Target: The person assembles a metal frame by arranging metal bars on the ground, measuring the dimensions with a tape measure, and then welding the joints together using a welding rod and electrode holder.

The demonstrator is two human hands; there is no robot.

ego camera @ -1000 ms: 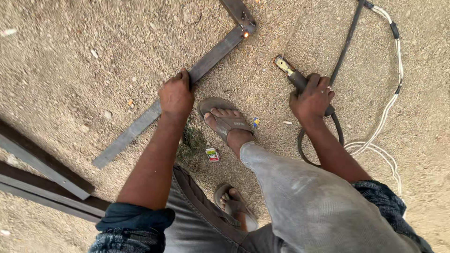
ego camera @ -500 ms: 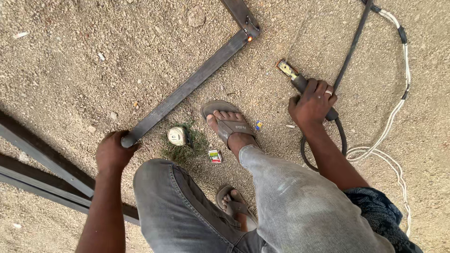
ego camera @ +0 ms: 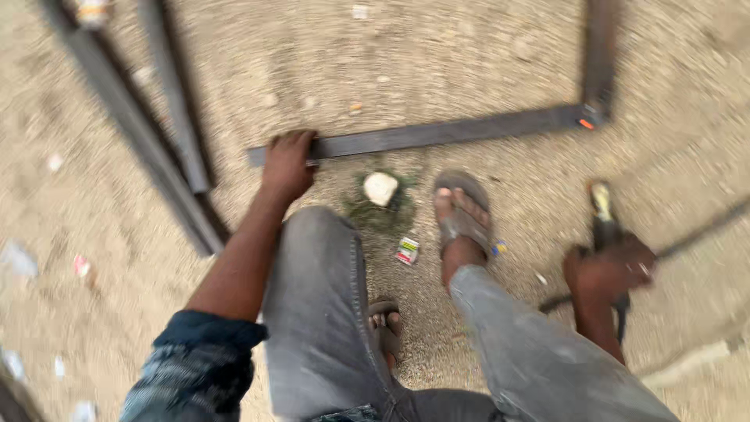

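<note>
Steel bar (ego camera: 437, 134) lies across the gravel ground (ego camera: 469, 47) at mid-frame, its left end pinned under the left hand (ego camera: 287, 160) — a grip pressed down over it. Right hand (ego camera: 612, 270), lower right, is clenched on a welding holder (ego camera: 603, 212). Likely steadying the frame between welds; the next weld needs the bar kept still. A small red-green-white packet (ego camera: 406, 251) lies below a pale stone (ego camera: 380, 188).

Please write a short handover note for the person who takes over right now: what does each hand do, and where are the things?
Left hand: pressing on the free end of the dark metal bar lying on the sandy ground.
Right hand: gripping a welding electrode holder, tip pointing away; picture blurred, so the fingers are unclear.
The bar's far end meets a second bar at a corner with a small orange spot.
Done: one spot at the corner. Left: the rest of that joint, probably.
</note>
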